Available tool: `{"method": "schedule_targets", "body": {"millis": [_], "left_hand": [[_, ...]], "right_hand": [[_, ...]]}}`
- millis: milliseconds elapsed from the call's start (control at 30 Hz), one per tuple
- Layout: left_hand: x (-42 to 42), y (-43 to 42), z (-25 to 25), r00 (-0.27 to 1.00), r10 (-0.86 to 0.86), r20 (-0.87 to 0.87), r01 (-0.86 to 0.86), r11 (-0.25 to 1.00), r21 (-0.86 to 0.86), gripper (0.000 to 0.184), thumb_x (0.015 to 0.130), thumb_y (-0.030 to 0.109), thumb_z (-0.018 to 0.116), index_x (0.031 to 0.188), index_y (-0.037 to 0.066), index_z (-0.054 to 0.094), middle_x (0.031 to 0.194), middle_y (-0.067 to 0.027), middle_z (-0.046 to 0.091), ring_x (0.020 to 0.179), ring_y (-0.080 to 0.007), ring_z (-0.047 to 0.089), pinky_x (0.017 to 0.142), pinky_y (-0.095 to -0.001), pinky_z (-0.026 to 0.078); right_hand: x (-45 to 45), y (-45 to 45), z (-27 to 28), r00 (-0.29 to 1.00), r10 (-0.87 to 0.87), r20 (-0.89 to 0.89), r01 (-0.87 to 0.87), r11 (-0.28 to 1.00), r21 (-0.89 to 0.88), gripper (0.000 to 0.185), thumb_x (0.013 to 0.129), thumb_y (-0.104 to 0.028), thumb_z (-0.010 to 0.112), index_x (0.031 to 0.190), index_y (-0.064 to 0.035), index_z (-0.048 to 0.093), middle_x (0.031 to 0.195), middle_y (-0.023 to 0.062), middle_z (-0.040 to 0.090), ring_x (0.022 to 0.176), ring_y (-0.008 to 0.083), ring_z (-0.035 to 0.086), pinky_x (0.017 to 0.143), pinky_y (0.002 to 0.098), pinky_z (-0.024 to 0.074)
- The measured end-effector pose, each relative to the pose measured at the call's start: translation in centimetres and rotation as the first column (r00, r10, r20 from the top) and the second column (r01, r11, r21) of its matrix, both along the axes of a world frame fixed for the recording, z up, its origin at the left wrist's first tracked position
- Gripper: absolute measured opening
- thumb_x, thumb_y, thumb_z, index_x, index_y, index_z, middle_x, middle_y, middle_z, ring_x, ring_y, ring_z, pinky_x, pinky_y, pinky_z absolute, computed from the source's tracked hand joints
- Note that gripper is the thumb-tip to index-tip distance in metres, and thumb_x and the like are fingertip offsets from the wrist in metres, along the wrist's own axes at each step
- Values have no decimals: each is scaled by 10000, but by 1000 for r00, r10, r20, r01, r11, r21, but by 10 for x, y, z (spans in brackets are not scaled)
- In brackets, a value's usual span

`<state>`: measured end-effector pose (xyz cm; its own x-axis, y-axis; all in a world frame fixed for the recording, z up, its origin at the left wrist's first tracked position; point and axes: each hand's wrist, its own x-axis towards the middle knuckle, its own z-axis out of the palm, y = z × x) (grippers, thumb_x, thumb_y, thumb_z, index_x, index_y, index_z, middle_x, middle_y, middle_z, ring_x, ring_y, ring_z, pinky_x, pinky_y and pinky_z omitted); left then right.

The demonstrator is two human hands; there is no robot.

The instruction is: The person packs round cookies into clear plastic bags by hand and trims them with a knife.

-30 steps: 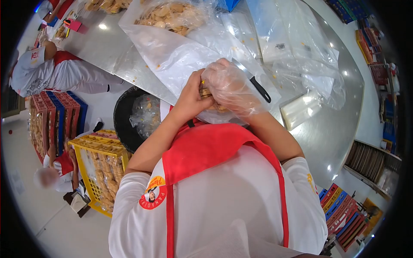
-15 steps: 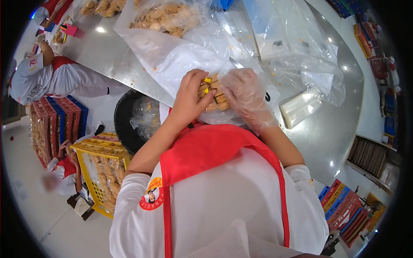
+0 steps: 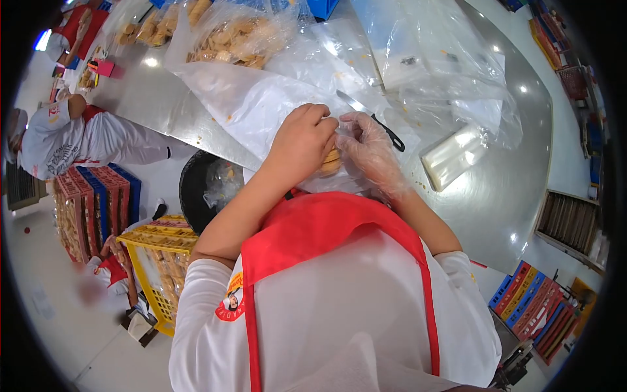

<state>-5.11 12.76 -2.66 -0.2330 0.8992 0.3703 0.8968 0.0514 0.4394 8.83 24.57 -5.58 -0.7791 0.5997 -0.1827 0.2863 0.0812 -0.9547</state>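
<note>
My bare left hand (image 3: 300, 140) is wrapped over a small bundle of round, flat baked pieces (image 3: 330, 163), which shows between my hands. My right hand (image 3: 371, 151), in a clear plastic glove, has its fingers bent together at the bundle's right side; whether they pinch a bit of it is too small to tell. Under both hands lies a white plastic sheet (image 3: 245, 98). A knife with a black handle (image 3: 390, 132) rests just beyond my right hand, its blade pointing up and left.
A clear bag of baked pieces (image 3: 235, 40) lies at the table's far side. Flat clear bags (image 3: 455, 157) are stacked at right. A black bin (image 3: 194, 189) and a yellow crate (image 3: 157, 281) stand left. Co-workers (image 3: 98, 137) are at the left.
The left hand has turned and closed over the bundle, hiding its yellow tabs. My gloved hand has drawn its fingers in. More of the knife shows.
</note>
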Motion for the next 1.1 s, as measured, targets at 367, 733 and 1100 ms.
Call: {"method": "schedule_targets", "body": {"millis": [367, 733, 1100], "left_hand": [[-4, 13, -2, 988, -127, -87, 126, 992, -12, 136, 745, 46, 729, 865, 27, 670, 981, -120, 640, 936, -327, 615, 831, -422, 511], [-8, 18, 1, 992, -119, -29, 118, 992, -54, 128, 764, 35, 714, 884, 33, 668, 941, -108, 649, 928, -341, 605, 851, -438, 489], [4, 22, -10, 997, 11, 70, -11, 1000, 4, 59, 762, 2, 660, 819, 13, 646, 904, -133, 655, 931, -358, 607, 844, -439, 485]], "right_hand": [[0, -5, 2, 973, -80, -216, 41, 983, -179, 328, 887, -3, 655, 1205, -47, 588, 940, 5, 577, 882, 99, 543, 822, 265, 470], [4, 4, 14, 999, 32, -33, -27, 990, 140, 219, 923, -195, 653, 943, 23, 659, 835, 218, 640, 760, 355, 607, 724, 425, 473], [2, -2, 3, 997, 44, -65, -17, 928, 372, 254, 967, -189, 607, 799, -4, 565, 778, 227, 569, 758, 425, 552, 690, 488, 420]]}}
